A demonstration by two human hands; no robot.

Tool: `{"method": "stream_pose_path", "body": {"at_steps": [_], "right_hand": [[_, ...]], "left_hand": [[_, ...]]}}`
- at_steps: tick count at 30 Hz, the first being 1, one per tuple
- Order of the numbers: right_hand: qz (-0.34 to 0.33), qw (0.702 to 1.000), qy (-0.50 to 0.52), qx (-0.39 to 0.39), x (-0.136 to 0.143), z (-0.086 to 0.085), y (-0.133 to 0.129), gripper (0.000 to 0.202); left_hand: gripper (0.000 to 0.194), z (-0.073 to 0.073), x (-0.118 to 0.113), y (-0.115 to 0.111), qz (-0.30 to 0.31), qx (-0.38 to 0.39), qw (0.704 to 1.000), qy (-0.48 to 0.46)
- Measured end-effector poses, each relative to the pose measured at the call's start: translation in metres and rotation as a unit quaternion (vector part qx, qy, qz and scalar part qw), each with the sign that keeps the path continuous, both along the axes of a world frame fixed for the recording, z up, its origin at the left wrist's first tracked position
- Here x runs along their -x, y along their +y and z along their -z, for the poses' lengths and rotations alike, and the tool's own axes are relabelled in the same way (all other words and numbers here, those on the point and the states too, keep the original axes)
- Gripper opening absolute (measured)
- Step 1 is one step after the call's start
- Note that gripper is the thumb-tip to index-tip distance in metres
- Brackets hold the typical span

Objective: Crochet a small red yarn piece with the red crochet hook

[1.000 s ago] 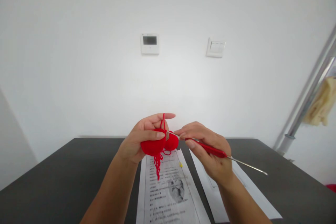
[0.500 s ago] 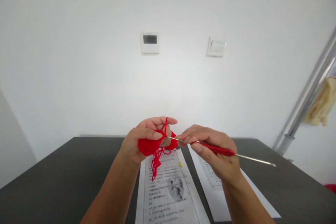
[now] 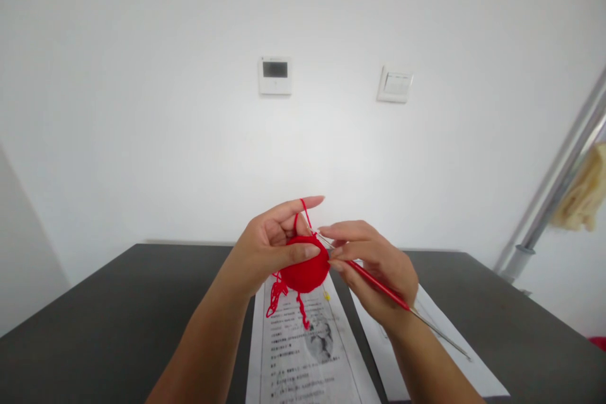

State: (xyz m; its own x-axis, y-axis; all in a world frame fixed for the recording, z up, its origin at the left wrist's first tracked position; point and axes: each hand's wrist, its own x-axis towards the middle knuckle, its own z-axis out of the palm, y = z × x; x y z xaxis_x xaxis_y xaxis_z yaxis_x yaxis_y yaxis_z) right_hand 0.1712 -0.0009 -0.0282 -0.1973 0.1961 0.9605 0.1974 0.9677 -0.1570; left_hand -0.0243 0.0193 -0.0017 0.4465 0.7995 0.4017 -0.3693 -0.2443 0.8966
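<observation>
Over paper [image 3: 296, 372], left grip [image 3: 259, 247] closed, pinching crochet [image 3: 305, 276]

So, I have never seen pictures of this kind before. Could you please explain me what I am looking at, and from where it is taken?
There is no machine here, only a person's two bare hands. The view comes from a camera worn on the head, looking forward and down.

The left hand holds a rounded red yarn piece; a red strand passes over its outstretched index finger. The right hand grips a red-handled hook, its thin metal tip near the piece's top edge. Whether it is through a stitch is too small to tell.

On the dark table lie a printed sheet with a grey picture and, beside it, another sheet. Behind is a white wall.
</observation>
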Motion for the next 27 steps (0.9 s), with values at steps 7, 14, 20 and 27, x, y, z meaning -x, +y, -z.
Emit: {"method": "stream_pose_path", "body": {"at_steps": [7,14,20,27], "right_hand": [[0.043,0.998,-0.020,-0.041,-0.001,0.003,0.003,0.030],[-0.038,0.997,0.058,0.033,-0.003,0.011,0.008,0.033],[-0.065,0.994,0.077,0.045,-0.004,0.014,0.010,0.036],[-0.070,0.994,0.074,0.048,-0.003,0.014,0.010,0.038]], "left_hand": [[0.067,0.004,-0.003,0.000,-0.007,0.016,1.000,0.015],[0.061,-0.001,-0.005,-0.005,-0.023,0.008,1.000,0.002],[0.038,-0.003,-0.005,-0.010,-0.067,-0.002,0.997,-0.027],[0.036,-0.004,-0.007,-0.013,-0.093,-0.004,0.996,-0.014]]}}
